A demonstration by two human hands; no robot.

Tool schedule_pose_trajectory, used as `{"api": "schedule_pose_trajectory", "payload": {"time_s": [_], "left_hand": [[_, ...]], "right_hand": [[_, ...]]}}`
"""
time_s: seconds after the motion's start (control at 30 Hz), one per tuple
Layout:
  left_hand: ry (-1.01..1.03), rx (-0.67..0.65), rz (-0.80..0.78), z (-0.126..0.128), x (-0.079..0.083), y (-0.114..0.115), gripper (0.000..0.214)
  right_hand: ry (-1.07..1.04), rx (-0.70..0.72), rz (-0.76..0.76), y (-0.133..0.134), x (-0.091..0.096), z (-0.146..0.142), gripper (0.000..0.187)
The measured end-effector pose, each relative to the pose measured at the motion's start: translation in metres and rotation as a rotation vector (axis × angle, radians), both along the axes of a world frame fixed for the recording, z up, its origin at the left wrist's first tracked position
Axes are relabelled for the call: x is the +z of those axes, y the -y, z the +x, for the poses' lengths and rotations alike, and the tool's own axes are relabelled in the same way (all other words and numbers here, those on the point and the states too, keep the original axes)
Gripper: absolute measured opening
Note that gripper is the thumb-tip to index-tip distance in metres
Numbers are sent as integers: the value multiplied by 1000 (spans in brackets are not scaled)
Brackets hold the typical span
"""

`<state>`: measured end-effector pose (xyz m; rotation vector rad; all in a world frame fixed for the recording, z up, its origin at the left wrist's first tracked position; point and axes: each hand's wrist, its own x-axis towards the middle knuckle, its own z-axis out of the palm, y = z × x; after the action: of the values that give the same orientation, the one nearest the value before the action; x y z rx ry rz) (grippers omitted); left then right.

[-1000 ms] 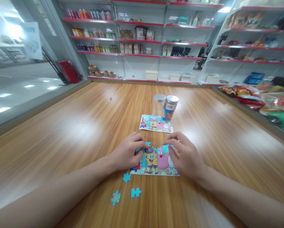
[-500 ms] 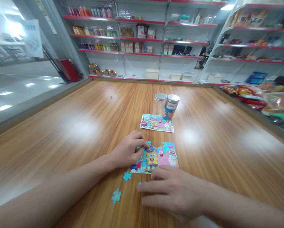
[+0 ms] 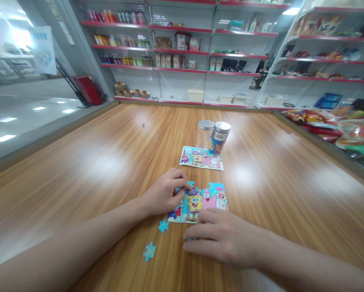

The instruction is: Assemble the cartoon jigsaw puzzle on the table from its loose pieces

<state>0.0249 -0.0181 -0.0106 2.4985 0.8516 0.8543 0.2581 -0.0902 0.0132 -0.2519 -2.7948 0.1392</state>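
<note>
A cartoon jigsaw puzzle [image 3: 210, 198], mostly joined, lies flat on the wooden table, with a gap along its top edge. My left hand [image 3: 166, 192] rests on its left part, fingers bent, thumb and index apart, the index fingertip touching near the top. Just below the puzzle, my right hand [image 3: 221, 237] hangs low with fingers stretched out and apart. Under those fingers a small blue puzzle piece [image 3: 192, 239] shows, mostly hidden. Two more loose pieces lie to the left: a blue piece [image 3: 163, 225] and a blue-green piece [image 3: 149, 251].
Beyond the puzzle lies a printed picture sheet [image 3: 200, 160] of the same scene. A clear jar [image 3: 205, 136] and a labelled jar [image 3: 220, 138], both with silver lids, stand at its far edge. Snack bags [image 3: 315, 125] line the right side; stocked shelves [image 3: 182, 50] rise behind.
My right hand has shifted slightly up and to the right, its fingers now covering most of the small blue piece. My left hand has stayed on the puzzle.
</note>
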Motion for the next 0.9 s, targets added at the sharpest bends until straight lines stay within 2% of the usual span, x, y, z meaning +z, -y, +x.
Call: {"api": "schedule_pose_trajectory", "payload": {"time_s": [0.43, 0.67, 0.8, 0.9], "left_hand": [[-20, -4, 10, 0, -1, 0, 25], [-30, -9, 28, 0, 0, 0, 25], [-29, -18, 42, 0, 0, 0, 28], [-29, -27, 53, 0, 0, 1, 30]], "right_hand": [[41, -38, 8, -4, 2, 4, 18], [41, -36, -161, -3, 2, 7, 36], [-43, -43, -298, -8, -5, 10, 24], [-102, -45, -337, -13, -11, 12, 13]]}}
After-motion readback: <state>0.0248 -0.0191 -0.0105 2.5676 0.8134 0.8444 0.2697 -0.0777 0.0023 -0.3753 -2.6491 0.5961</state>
